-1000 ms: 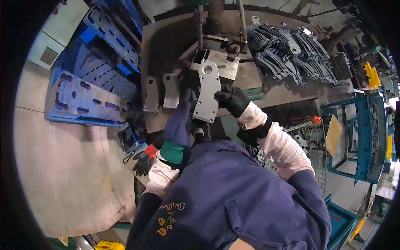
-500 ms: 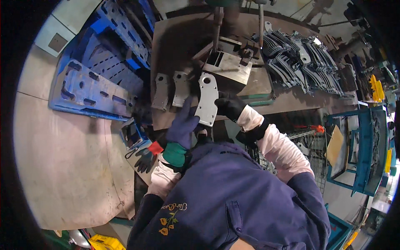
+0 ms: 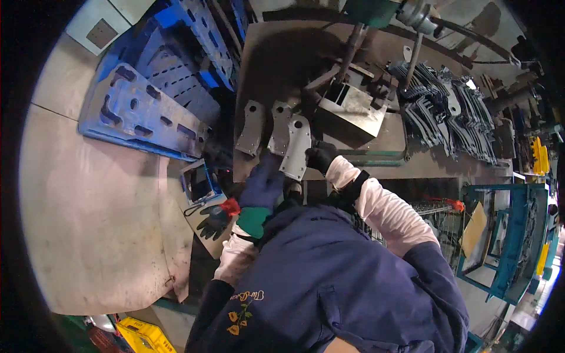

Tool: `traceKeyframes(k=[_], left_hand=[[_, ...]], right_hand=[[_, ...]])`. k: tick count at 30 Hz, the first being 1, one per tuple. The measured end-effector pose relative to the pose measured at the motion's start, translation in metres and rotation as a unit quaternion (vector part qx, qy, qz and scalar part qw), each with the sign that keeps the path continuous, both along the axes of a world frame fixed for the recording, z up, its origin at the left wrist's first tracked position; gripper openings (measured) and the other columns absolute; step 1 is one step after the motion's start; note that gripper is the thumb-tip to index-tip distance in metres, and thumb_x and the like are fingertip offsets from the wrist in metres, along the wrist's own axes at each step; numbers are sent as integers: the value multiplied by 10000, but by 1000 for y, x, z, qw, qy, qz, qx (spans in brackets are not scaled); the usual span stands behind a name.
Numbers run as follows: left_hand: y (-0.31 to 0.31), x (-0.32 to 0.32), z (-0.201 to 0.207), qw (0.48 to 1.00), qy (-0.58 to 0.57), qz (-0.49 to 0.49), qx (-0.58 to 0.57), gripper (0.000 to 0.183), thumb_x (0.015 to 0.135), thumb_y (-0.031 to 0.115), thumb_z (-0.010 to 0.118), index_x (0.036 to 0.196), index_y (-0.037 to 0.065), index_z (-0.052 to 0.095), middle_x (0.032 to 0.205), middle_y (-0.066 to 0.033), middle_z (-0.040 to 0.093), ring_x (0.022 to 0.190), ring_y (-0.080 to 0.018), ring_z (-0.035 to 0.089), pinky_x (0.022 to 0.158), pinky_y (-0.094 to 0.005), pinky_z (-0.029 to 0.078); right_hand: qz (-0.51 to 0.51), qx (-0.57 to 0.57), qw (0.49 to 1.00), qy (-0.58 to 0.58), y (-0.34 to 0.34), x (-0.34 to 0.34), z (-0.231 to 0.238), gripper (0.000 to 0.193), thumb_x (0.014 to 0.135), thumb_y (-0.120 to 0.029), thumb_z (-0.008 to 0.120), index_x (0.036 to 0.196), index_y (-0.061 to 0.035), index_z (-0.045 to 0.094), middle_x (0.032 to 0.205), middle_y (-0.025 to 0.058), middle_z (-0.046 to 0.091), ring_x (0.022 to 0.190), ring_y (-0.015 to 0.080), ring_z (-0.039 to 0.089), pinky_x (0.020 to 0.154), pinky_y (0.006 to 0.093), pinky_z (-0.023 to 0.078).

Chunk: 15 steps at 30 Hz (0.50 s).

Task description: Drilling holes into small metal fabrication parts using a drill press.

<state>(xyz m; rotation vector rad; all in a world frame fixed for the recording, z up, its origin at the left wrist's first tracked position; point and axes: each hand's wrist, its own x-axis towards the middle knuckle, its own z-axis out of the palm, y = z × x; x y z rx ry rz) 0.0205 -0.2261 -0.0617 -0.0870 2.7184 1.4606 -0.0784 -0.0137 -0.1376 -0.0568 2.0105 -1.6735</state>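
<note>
My right hand (image 3: 322, 157), in a black glove, is closed on the right edge of a curved grey metal plate (image 3: 298, 146). The plate has a large hole at its far end and small holes along its edges. My left hand (image 3: 261, 183), in a dark blue glove, is beside the plate's lower left edge; its fingers are too dark to read, and I cannot tell whether they touch it. Two similar plates lie on the bench to the left, a nearer metal plate (image 3: 279, 129) partly covered by the held one, and a farther metal plate (image 3: 251, 127).
A block-shaped metal fixture (image 3: 356, 112) stands on the bench (image 3: 276, 53) beyond my right hand. Farther right lies a heap of curved metal plates (image 3: 447, 112). Blue plastic pallets (image 3: 147, 112) stand at left. A dark glove (image 3: 215, 222) lies near my left forearm.
The view has shifted, so the bench appears farther right. The held plate has moved left relative to the bench and now overlaps the nearer lying plate. My right hand stays on its edge.
</note>
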Motion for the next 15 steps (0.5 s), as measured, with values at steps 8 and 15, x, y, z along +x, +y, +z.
traceKeyframes(k=[8,15], left_hand=[[-105,-43,-65,970,-33,91,-222,524,872,344,586,1342,138,482,1340,-160,501,1193,-311,512,1008,-409,383],[-133,-113,-56,956,192,-62,-214,439,904,306,546,1290,97,529,1334,-141,508,1190,-294,502,1011,-395,380]], right_hand=[[27,213,976,37,-33,-52,-76,209,791,-125,635,988,-56,638,887,117,652,851,272,635,750,355,523],[-93,257,931,242,-74,-70,-116,303,801,-198,637,1064,-47,624,1024,150,637,972,317,593,855,385,474]])
